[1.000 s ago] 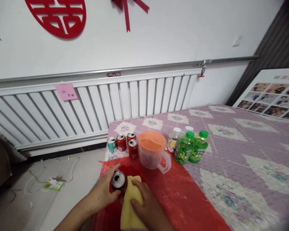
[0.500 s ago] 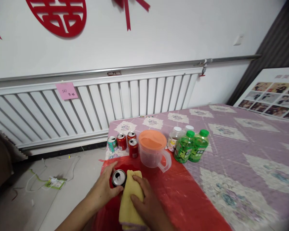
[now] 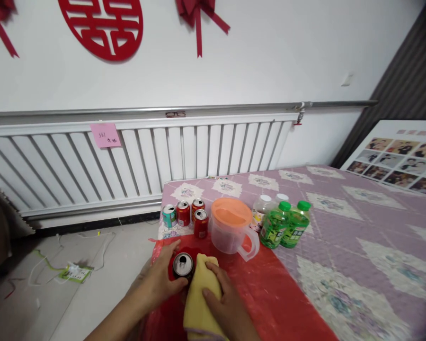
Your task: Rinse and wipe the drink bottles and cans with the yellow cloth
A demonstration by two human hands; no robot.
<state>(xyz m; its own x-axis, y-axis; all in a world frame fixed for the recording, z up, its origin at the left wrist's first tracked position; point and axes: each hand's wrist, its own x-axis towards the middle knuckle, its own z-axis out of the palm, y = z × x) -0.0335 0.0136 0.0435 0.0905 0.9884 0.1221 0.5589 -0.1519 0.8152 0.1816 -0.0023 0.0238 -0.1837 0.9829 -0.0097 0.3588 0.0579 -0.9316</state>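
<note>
My left hand (image 3: 165, 270) curls round the left side of a dark drink can (image 3: 183, 266), its thumb in front and fingers behind. The can stands upright and its silver top shows an opened mouth. A folded yellow cloth (image 3: 202, 303) is gripped in my right hand (image 3: 223, 296), its far end close against the can's right side. Both hands are over a red plastic sheet (image 3: 266, 289). Just beyond them, a clear plastic pitcher (image 3: 227, 237) with an orange lid (image 3: 231, 212) has its handle turned to the right.
Behind the hands stand several opened cans, among them a red can (image 3: 200, 223) and a teal can (image 3: 169, 216). Right of the pitcher are green bottles (image 3: 275, 226) and white-capped bottles (image 3: 261, 208). A patterned purple cover (image 3: 341, 227) lies underneath. A white radiator (image 3: 145, 156) lines the wall.
My view has shifted a little, so the scene sits slightly lower and the nearby things farther right. Both hands keep about the same hold beside the can.
</note>
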